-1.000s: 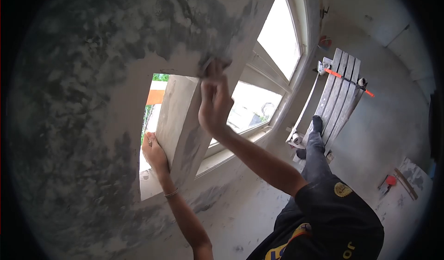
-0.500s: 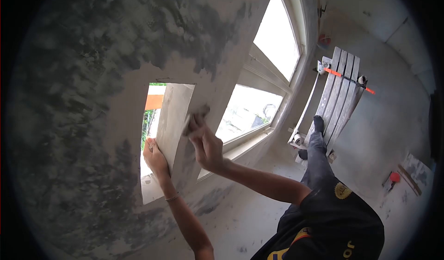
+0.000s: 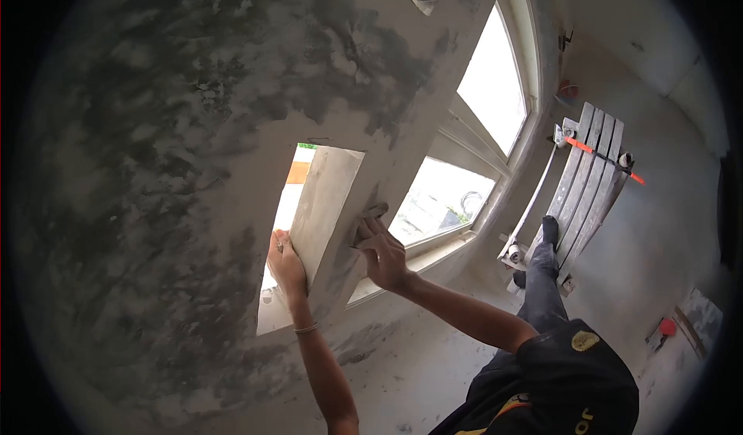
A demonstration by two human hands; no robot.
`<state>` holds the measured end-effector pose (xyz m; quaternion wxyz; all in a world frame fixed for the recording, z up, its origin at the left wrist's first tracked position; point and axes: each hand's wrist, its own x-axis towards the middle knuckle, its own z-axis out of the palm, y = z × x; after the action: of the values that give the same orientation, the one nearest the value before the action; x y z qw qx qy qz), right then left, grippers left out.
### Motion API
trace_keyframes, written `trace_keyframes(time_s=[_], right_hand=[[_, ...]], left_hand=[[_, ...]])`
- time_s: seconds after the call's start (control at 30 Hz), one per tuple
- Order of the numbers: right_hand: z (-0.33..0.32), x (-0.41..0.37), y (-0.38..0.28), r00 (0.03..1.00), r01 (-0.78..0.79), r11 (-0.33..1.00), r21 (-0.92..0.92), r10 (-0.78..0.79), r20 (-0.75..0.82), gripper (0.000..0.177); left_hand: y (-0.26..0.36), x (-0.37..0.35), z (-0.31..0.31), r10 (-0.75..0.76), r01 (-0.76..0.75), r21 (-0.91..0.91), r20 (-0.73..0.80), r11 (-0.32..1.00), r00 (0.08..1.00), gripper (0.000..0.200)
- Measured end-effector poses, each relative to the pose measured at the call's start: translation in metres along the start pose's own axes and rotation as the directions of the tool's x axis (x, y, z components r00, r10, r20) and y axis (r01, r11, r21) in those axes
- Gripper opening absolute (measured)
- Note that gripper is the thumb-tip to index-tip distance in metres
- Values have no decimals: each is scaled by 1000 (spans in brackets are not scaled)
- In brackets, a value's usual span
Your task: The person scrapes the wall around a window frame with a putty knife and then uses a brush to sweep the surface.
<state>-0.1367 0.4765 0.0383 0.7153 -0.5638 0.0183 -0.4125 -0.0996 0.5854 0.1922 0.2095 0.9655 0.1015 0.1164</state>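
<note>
My right hand (image 3: 382,254) presses a thin grey pad, which looks like sandpaper (image 3: 377,211), against the plastered wall strip between two window openings. Its fingers are closed over the pad. To the left, my left hand (image 3: 287,266) reaches into the narrow window opening (image 3: 329,195), its fingers curled round the outer edge of the pale reveal. The surrounding wall (image 3: 186,226) has patchy dark grey and lighter plaster. My left fingertips are partly hidden by the edge.
My feet stand on a slatted wooden bench (image 3: 584,176) with an orange-and-black bar (image 3: 604,160) across it. Larger windows (image 3: 441,199) with a projecting sill lie to the right. A red object (image 3: 666,327) rests near a board on the floor.
The view has shifted, so the wall and bench sit further right. My right hand has slid slightly down the wall strip with the sandpaper. My left hand keeps its hold on the edge.
</note>
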Motion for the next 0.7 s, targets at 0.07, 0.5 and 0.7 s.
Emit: trace_keyframes(time_s=[0.07, 0.5, 0.7], right_hand=[[-14, 5, 16, 995, 5, 1000, -13, -4, 104, 5], [-21, 28, 4, 975, -218, 975, 34, 220, -37, 8], [-25, 116, 18, 820, -454, 891, 4, 420, -390, 13]], left_hand=[[0, 1, 0, -6, 7, -40, 12, 999, 1000, 39], [-16, 7, 1, 48, -48, -44, 0, 998, 999, 39], [-20, 12, 3, 58, -58, -23, -3, 998, 998, 40]])
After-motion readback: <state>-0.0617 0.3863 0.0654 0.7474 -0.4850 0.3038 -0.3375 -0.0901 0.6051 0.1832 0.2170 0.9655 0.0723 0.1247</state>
